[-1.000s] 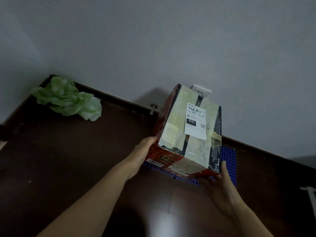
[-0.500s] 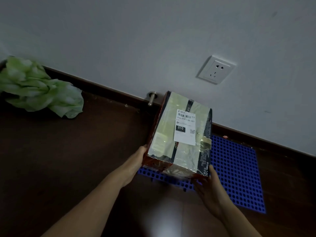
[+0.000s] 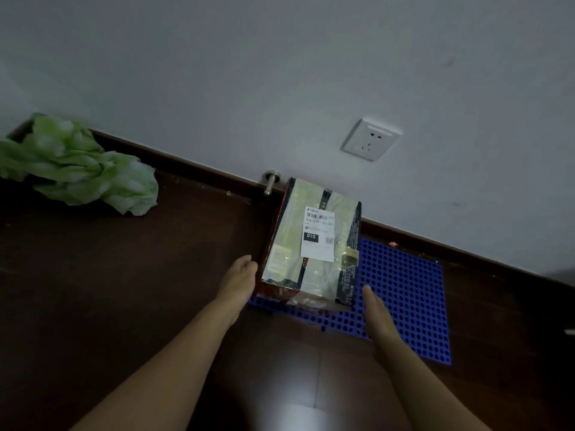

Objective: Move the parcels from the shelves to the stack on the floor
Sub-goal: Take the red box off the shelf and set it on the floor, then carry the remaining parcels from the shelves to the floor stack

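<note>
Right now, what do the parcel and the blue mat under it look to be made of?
The parcel: seemingly a printed cardboard box wrapped in glossy clear tape, judging by shiny wrinkled glare and crushed corners; a matte paper label is stuck on top. The blue mat: probably moulded plastic, rigid-looking, with a regular grid of round holes, though rubber can't be ruled out.

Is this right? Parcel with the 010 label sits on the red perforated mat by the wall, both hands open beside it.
Not quite: the mat is blue, not red, as the head view shows. The rest holds: the parcel with the 010 label sits on it by the wall, and the left hand and right hand are open beside it.
</note>
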